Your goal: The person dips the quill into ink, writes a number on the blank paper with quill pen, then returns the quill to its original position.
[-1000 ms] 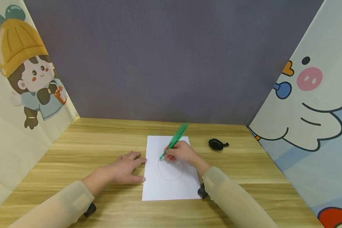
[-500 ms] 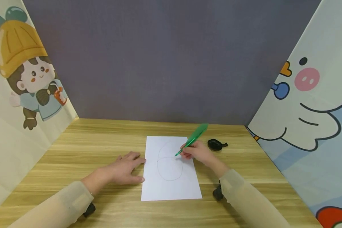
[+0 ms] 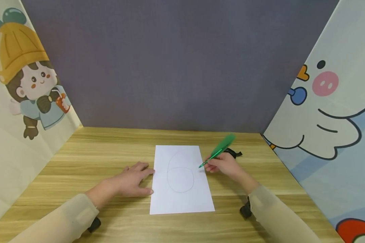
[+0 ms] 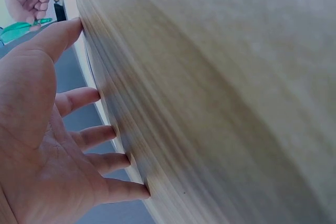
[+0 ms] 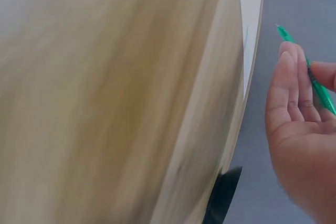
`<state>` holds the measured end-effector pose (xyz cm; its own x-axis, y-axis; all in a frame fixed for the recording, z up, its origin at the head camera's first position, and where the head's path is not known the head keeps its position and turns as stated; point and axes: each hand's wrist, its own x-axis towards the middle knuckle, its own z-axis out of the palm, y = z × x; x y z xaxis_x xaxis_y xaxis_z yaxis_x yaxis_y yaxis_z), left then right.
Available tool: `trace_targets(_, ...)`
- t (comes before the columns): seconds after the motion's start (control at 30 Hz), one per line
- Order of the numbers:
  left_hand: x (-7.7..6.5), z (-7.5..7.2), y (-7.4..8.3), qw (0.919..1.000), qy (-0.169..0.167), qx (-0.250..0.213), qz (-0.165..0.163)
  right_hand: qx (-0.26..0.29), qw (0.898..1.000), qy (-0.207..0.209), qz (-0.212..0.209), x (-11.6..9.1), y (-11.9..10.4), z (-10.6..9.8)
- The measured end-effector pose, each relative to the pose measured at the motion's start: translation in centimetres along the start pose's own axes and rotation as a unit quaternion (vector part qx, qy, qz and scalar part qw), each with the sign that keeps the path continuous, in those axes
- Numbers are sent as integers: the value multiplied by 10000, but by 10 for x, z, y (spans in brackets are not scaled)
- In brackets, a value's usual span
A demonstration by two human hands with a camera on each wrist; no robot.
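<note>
A white sheet of paper [image 3: 182, 202] lies on the wooden table, bearing a thin drawn circle and a curved line rising from its left side. My right hand [image 3: 223, 165] pinches a green feather pen [image 3: 216, 153] over the sheet's right edge. In the right wrist view the pen [image 5: 321, 94] sits between thumb and fingers, its tip raised off the table. My left hand [image 3: 134, 180] rests on the table with fingers spread, thumb and index finger at the sheet's left edge. The left wrist view shows the straight fingertips of this hand [image 4: 58, 129] touching the tabletop.
Behind my right hand lies a small black object with a short tab [image 3: 231, 152], partly covered by the hand and pen. A grey panel [image 3: 170, 67] closes off the table's back. Printed cartoon panels stand at both sides.
My right hand has moved rightward with the pen, from over the drawing to the sheet's right edge. The curved line above the circle now shows. My left hand has stayed in place.
</note>
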<state>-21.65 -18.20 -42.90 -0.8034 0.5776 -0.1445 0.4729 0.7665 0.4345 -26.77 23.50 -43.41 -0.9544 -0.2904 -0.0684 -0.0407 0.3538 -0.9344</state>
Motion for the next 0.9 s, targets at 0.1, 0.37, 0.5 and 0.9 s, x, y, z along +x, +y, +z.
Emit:
trace_targets(0.1, -1, 0, 0, 10000, -15, -13, -10, 77, 10000, 9, -20, -5, 4, -6)
trace_targets(0.37, -1, -1, 1, 10000, -3, 0, 8, 146, 9999, -7, -70, -15, 12, -20)
trace_targets(0.5, -1, 0, 0, 10000, 6, -23, 11, 205, 9998, 45, -75, -18, 16, -28)
trace_targets(0.9, 1, 0, -2, 10000, 16, 1, -24, 296, 9994, 167, -19, -25, 22, -48)
